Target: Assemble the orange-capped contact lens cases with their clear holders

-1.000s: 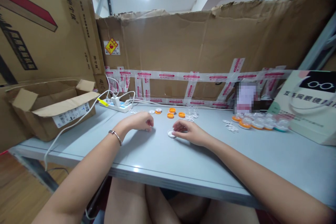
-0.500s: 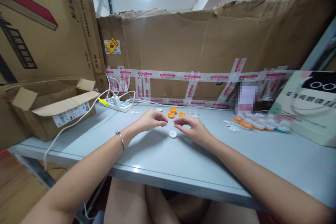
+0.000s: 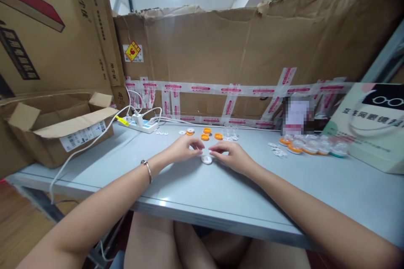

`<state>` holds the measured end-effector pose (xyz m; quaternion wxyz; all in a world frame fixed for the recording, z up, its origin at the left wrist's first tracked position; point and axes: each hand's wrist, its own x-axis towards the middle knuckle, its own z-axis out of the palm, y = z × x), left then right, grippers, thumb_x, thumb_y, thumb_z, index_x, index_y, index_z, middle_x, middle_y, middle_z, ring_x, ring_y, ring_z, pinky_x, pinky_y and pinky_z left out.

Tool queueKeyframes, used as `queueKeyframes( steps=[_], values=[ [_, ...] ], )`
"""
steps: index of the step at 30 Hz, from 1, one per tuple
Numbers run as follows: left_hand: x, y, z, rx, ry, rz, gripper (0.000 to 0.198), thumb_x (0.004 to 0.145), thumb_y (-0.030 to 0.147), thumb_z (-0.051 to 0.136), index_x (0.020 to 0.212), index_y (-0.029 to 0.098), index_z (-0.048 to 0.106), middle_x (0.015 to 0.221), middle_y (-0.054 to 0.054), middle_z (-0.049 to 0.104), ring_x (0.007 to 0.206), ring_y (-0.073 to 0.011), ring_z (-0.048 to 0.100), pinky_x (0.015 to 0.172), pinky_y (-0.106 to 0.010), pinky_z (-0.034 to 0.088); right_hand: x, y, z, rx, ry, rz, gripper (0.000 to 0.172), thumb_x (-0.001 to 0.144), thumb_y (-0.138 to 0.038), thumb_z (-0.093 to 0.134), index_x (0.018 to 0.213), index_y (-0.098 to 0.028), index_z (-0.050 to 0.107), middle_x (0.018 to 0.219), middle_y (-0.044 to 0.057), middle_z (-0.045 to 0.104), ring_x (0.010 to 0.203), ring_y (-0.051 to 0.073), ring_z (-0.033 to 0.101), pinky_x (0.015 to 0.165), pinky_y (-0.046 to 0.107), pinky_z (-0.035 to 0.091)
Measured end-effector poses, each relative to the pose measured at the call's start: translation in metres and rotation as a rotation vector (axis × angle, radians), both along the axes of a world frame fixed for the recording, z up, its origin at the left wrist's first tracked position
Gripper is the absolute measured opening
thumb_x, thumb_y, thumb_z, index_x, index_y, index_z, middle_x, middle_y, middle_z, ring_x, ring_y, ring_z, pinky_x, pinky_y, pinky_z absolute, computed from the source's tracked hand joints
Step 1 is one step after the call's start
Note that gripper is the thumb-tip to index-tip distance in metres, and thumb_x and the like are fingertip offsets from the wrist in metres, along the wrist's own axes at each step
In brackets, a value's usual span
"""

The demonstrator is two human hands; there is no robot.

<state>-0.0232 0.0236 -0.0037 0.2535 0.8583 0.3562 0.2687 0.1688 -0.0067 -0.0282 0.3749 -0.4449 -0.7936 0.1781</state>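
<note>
A small round white part (image 3: 206, 159) with a raised rim lies flat on the table in front of me. At its left edge is my left hand (image 3: 185, 149), thumb and fingers brought together in a pinch. My right hand (image 3: 232, 155) is at the right edge of the part, likewise pinched. Whatever either pinch holds is too small to make out. Just beyond the hands sit orange rings (image 3: 205, 137), a white disc on an orange ring (image 3: 190, 130), and clear plastic pieces (image 3: 231, 131).
On the right are small white pieces (image 3: 277, 150) and clear-topped round parts with orange or teal bases (image 3: 311, 147). A paper bag (image 3: 366, 134) stands behind them. At left are an open carton (image 3: 59, 130) and a power strip (image 3: 139, 123) with cables. Cardboard (image 3: 202, 50) walls the back.
My left hand has dropped slightly, closer to the white part. The right hand stays nearly in place. The view has shifted a little, and the white disc on the orange ring shows more fully.
</note>
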Motion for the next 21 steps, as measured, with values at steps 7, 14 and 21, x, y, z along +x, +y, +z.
queueKeyframes(
  steps=[7, 14, 21],
  values=[
    [-0.0011, -0.002, -0.0035, 0.02, 0.197, -0.077, 0.031, 0.068, 0.035, 0.065, 0.092, 0.015, 0.066, 0.088, -0.005, 0.066, 0.078, -0.016, 0.058, 0.068, -0.023, 0.042, 0.0016, 0.0021, -0.0022, -0.079, -0.131, 0.059, 0.02, 0.075, -0.028, 0.057, 0.089, -0.02, 0.07, 0.085, 0.006, 0.063, 0.074, 0.016, 0.057, 0.067, 0.028, 0.046],
    [0.0032, -0.0049, -0.0048, 0.047, 0.251, -0.093, 0.032, 0.071, 0.037, 0.062, 0.094, 0.016, 0.066, 0.088, -0.005, 0.063, 0.077, -0.015, 0.056, 0.066, -0.022, 0.04, 0.0033, 0.0021, 0.0002, -0.131, -0.127, 0.097, 0.019, 0.075, -0.03, 0.058, 0.087, -0.022, 0.071, 0.091, 0.006, 0.065, 0.084, 0.018, 0.059, 0.078, 0.031, 0.044],
    [0.002, -0.006, -0.0035, 0.042, 0.236, -0.109, 0.031, 0.071, 0.036, 0.062, 0.094, 0.015, 0.066, 0.089, -0.006, 0.063, 0.078, -0.0154, 0.056, 0.067, -0.022, 0.04, 0.0041, 0.0016, 0.0018, -0.154, -0.127, 0.138, 0.02, 0.074, -0.03, 0.059, 0.088, -0.022, 0.07, 0.091, 0.006, 0.066, 0.086, 0.019, 0.06, 0.079, 0.031, 0.044]
  ],
)
